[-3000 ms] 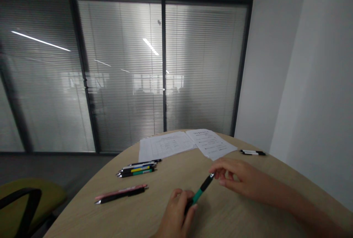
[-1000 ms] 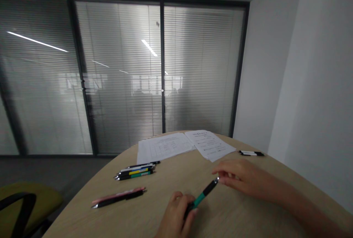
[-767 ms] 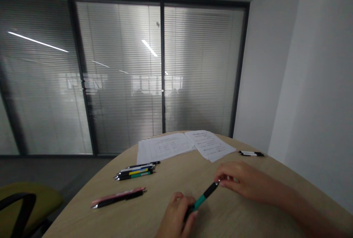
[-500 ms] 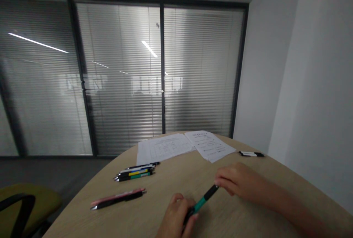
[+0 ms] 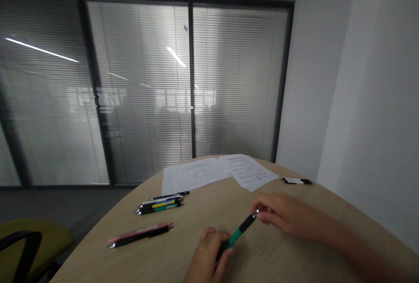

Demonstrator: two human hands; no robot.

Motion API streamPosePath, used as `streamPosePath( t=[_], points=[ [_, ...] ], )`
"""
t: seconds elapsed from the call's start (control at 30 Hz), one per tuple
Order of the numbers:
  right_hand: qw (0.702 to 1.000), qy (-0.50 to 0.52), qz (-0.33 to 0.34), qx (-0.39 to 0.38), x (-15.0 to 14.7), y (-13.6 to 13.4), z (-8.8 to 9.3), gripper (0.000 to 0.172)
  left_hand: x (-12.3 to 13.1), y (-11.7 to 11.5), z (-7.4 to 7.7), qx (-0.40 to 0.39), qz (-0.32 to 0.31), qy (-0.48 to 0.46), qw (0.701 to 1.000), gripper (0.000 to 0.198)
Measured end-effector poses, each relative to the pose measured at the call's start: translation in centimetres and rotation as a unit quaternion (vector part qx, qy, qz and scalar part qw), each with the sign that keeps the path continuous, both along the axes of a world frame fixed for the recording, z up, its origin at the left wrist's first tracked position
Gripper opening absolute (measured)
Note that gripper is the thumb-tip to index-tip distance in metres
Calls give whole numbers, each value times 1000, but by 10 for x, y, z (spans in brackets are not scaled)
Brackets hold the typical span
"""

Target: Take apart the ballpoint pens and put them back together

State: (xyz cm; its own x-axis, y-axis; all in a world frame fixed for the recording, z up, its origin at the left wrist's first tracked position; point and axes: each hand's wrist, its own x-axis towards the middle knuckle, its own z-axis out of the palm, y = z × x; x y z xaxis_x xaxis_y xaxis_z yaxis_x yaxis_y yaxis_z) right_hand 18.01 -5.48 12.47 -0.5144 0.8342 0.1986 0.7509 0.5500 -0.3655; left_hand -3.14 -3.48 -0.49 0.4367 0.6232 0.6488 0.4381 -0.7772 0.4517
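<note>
Near the front of the table, a green and black pen (image 5: 241, 229) slants up to the right between my two hands. My left hand (image 5: 209, 252) is closed around its lower end, hiding that part. At the upper end, the thumb and fingers of my right hand (image 5: 271, 211) are pinched at the silver tip, which partly shows. To the left lie a pink pen and a black pen (image 5: 140, 236) side by side. Farther back is a group of several pens (image 5: 160, 204), with black, white, yellow and green barrels.
Two sets of printed sheets (image 5: 196, 174) lie at the far side of the round wooden table (image 5: 196, 213). Black and white pens (image 5: 297, 181) rest near the right edge. A yellow-green chair (image 5: 49, 237) with a black armrest stands at the left.
My right hand has shifted slightly left and its grip has changed, so the pen's silver tip now shows. The pen's upper end has risen a little. My left hand keeps its hold.
</note>
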Motion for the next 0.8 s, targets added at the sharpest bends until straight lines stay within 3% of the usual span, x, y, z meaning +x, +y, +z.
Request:
streamPosePath(
  t=[0.5, 0.67, 0.8],
  points=[
    [996, -68, -52, 0, -4, 6, -10, 13, -3, 6, 0, 13, 2, 39, 999, 12],
    [997, -48, -51, 8, -3, 11, -12, 13, -3, 8, -2, -63, 10, 14, 998, 13],
    [995, -32, 4, 91, -3, 17, -14, 13, 2, 9, 3, -177, 3, -36, 983, 13]
  ],
)
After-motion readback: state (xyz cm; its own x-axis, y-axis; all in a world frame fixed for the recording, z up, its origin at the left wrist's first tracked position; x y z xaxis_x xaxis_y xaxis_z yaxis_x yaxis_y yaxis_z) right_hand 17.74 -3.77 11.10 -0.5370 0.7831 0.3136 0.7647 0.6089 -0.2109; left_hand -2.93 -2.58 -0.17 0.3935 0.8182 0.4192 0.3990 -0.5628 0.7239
